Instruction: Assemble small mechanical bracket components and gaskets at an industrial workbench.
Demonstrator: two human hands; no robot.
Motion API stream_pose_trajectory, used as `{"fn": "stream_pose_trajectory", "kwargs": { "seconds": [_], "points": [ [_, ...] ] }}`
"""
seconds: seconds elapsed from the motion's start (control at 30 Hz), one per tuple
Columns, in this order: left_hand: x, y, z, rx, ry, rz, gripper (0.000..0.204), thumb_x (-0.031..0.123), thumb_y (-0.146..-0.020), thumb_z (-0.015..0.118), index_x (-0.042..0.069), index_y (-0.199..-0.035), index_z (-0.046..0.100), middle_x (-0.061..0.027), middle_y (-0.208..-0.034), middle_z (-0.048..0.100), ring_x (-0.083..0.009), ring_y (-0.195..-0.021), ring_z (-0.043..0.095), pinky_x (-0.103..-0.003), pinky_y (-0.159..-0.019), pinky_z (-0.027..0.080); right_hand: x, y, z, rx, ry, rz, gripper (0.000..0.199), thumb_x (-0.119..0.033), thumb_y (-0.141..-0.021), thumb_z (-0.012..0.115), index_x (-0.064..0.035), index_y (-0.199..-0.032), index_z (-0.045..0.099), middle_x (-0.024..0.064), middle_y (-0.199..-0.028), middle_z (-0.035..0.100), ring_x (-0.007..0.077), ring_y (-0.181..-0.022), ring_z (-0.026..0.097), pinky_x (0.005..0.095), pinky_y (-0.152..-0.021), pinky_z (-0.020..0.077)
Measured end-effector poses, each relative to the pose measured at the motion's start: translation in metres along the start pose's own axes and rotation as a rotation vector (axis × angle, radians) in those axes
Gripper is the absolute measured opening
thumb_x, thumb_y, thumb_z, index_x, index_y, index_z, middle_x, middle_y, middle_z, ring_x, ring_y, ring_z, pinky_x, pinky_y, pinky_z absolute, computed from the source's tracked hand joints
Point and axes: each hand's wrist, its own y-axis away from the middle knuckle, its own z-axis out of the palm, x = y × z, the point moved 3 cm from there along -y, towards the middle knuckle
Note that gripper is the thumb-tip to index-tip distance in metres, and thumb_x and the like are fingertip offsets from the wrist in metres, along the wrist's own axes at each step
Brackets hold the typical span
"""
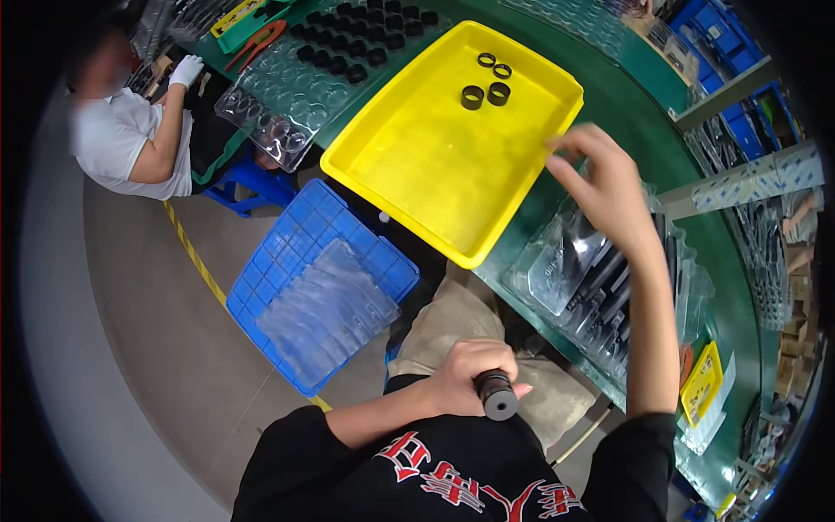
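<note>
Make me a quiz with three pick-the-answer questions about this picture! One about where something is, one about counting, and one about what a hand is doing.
1. Where is the blue crate?
A. On the floor beside the bench
B. Inside the yellow tray
C. On the person's lap

2. How many black rings lie in the yellow tray?
A. One
B. Four
C. Nine

3. What is the left hand doing?
A. Lying flat and empty
B. Gripping a dark cylinder
C. Waving in the air

Answers: 1 A, the crate sits low, beside the green bench. 2 B, two thin and two taller rings show. 3 B, the fingers wrap round the cylinder near the lap.
</note>
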Motion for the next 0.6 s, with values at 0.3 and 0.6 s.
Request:
{"fn": "stream_pose_trajectory", "kwargs": {
  "seconds": [0.3,0.6],
  "points": [
    [0.008,0.011,-0.032,0.123,-0.108,-0.020,0.026,0.001,-0.069,0.077,0.009,-0.069,0.052,0.0004,-0.061,0.054,-0.0175,-0.052,0.045,-0.029,-0.053,0.038,0.080,-0.121,0.092,0.032,0.347,0.144,0.022,-0.017,-0.086,0.068,-0.0001,-0.100,0.070,0.0136,-0.102,0.065,0.0263,-0.078,0.064,0.0337,-0.078,0.0526],
    [-0.007,-0.001,-0.022,0.140,-0.071,-0.102,0.025,-0.001,-0.067,0.078,0.009,-0.070,0.055,0.0002,-0.061,0.055,-0.0159,-0.051,0.045,-0.027,-0.050,0.036,0.017,0.002,0.013,0.038,-1.124,0.309,0.035,-0.021,-0.095,0.063,-0.0015,-0.124,0.058,0.0086,-0.090,0.061,0.0148,-0.069,0.054,0.0247,-0.065,0.0443]
  ]
}}
